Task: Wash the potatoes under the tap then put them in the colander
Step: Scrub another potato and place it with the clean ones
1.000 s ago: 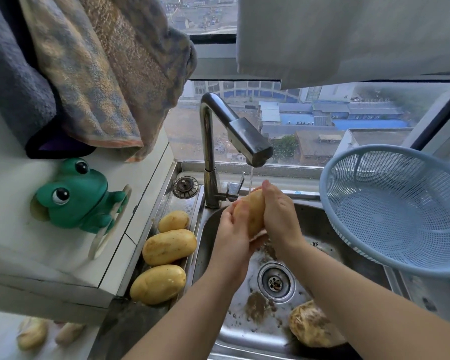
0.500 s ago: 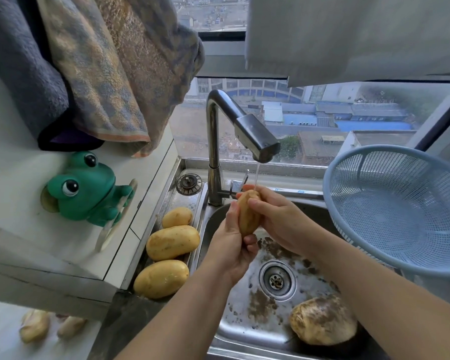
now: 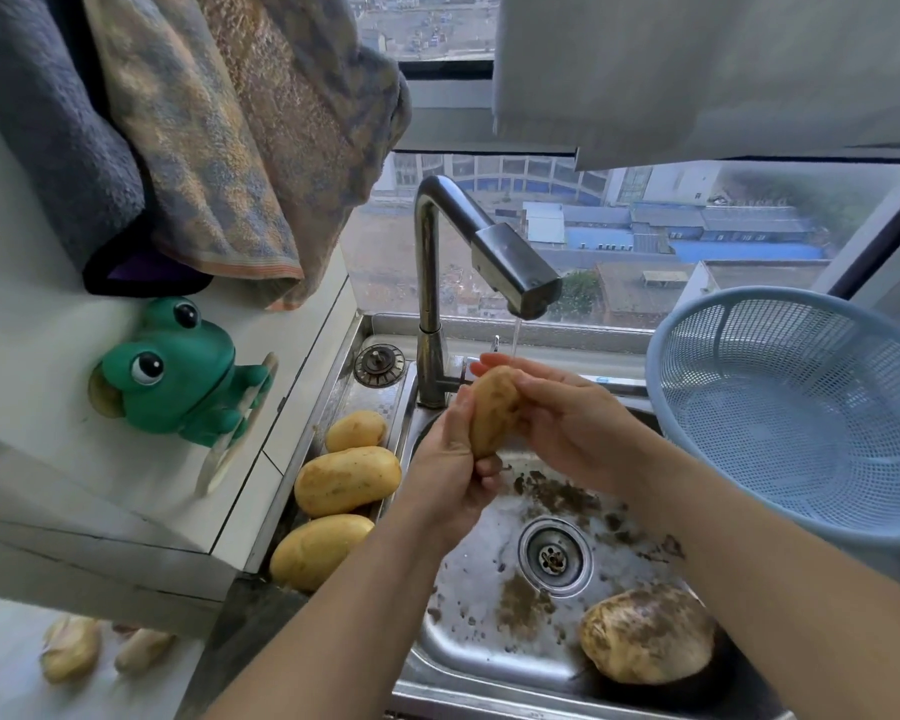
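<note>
A yellow potato [image 3: 491,407] is held upright between both hands under a thin stream of water from the steel tap [image 3: 510,272]. My left hand [image 3: 450,467] grips its lower end from the left. My right hand [image 3: 562,415] wraps its upper right side, fingertips under the water. Three more potatoes [image 3: 346,479] lie in a row on the steel ledge left of the sink. A dirty, muddy potato [image 3: 648,649] sits at the sink's near right. The blue plastic colander [image 3: 801,407] stands tilted at the right, with nothing in it.
The steel sink [image 3: 489,652] has dirt smears around its drain [image 3: 554,556]. A green frog figure [image 3: 178,376] is fixed to the white wall at left, with towels [image 3: 204,137] hanging above it. A window runs behind the tap. Pale objects [image 3: 71,649] lie on the floor, lower left.
My hands have turned the potato upright and rubbed it under the stream; my right hand slid from the top to its right side. The head view shifted slightly down and left.
</note>
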Available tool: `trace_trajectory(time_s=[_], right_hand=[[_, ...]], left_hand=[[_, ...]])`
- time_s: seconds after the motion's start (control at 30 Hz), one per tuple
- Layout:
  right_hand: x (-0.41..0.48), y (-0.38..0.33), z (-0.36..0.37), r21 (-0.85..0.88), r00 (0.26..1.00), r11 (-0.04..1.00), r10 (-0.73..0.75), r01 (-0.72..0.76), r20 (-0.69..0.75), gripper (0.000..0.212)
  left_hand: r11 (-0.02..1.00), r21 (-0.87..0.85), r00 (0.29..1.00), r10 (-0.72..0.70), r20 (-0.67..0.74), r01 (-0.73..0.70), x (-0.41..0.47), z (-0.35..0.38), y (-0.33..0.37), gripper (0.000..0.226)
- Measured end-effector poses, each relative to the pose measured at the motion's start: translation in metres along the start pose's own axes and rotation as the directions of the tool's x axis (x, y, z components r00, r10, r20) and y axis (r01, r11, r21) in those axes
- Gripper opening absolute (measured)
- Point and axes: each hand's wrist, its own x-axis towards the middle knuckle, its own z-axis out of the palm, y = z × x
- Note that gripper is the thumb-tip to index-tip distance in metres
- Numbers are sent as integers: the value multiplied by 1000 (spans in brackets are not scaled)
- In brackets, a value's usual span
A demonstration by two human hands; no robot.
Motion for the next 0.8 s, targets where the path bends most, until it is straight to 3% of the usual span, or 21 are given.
trace_trajectory(time_s=[0.1,0.23,0.33,0.43,0.57,0.67,0.8], right_hand=[[-2,-2,-6,5,1000,1000,11,-11,10,46],[1,-3,-2,-121,988,993,-5,-13,-152,38],[3,-3,0,-159,984,987,-25,-3,-176,39],[1,-7,-7,-53,999,998,13,-15,-40,42],[-2,-6,-20,11,991,999,38,-39,128,43],[-2,-7,-21,-99,985,995,23,-7,169,44],[-4,-11,-17,-209,988,978,16,16,154,40]], left_hand=[[998,65,998,10,66,-14,0,-2,2,37],[890,369,963,243,116,-269,0,-4,-6,50],[884,360,954,277,112,-299,-2,-4,-6,50],[952,238,979,172,108,-193,0,-3,2,44],[992,29,984,-127,125,124,3,-5,9,41],[944,-100,935,-289,203,314,3,-7,9,48],[893,-163,891,-370,263,419,2,-5,5,49]])
